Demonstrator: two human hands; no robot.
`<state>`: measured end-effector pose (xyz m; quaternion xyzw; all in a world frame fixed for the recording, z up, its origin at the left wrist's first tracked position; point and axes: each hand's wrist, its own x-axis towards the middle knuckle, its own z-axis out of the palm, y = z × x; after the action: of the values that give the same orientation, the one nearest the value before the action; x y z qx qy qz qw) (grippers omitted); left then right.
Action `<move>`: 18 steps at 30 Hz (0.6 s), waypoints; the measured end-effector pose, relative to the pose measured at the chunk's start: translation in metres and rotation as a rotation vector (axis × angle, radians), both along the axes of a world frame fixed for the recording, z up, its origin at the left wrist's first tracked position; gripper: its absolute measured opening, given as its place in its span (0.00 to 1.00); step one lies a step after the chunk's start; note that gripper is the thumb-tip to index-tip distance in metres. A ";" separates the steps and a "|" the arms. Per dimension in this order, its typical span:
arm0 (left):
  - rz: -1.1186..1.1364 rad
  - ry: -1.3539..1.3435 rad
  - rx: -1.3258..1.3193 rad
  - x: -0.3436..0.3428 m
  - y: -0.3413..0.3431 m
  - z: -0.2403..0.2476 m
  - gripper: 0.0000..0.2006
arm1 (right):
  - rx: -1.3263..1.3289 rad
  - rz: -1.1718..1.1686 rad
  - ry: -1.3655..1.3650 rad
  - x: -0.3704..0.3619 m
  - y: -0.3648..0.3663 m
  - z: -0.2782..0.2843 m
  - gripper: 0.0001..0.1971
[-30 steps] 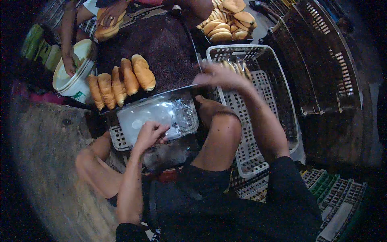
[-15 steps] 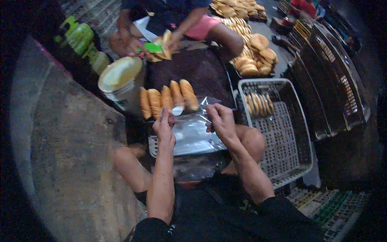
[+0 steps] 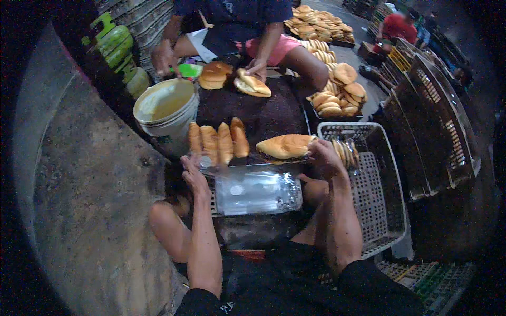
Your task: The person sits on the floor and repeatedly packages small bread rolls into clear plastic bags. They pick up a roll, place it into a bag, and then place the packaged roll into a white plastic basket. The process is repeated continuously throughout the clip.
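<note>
My right hand (image 3: 326, 159) is closed on the end of a long golden bread roll (image 3: 284, 146), held level over the near edge of the dark board. At the left, my left hand (image 3: 195, 176) pinches a clear plastic bag (image 3: 205, 163) with a round pale label; the bag is hard to see against the bread. Just beyond it, several bread rolls (image 3: 225, 143) lie side by side on the dark board (image 3: 269, 113). Between my forearms sits a stack of clear plastic bags (image 3: 258, 192) on a perforated crate.
Opposite, a co-worker's hand (image 3: 256, 69) holds a split bun (image 3: 252, 84), beside a green spatula (image 3: 188, 70). A bucket of pale spread (image 3: 166, 105) stands left. Right is a grey crate (image 3: 398, 195) with bagged rolls (image 3: 345, 152); piled buns (image 3: 345, 87) lie beyond.
My right hand has let go of the bag, moved right and taken one roll from the row. My left hand has moved left with the bag. The co-worker's bun has shifted right.
</note>
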<state>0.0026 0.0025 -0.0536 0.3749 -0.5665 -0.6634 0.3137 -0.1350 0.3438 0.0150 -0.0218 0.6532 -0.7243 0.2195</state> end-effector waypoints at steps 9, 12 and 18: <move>-0.037 0.265 -0.205 -0.047 0.068 -0.022 0.24 | -0.248 0.137 0.045 0.018 -0.005 0.036 0.21; -0.262 0.363 0.264 -0.022 0.135 0.058 0.26 | -0.036 0.088 0.202 0.036 -0.034 0.034 0.20; -0.351 0.560 0.770 -0.023 0.134 0.072 0.33 | 0.548 -0.051 1.273 0.084 -0.052 0.072 0.13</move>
<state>-0.0204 0.1360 0.0179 0.1700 -0.2296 -0.9420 0.1764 -0.0506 0.2914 0.0871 -0.3712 0.8145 -0.3845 -0.2260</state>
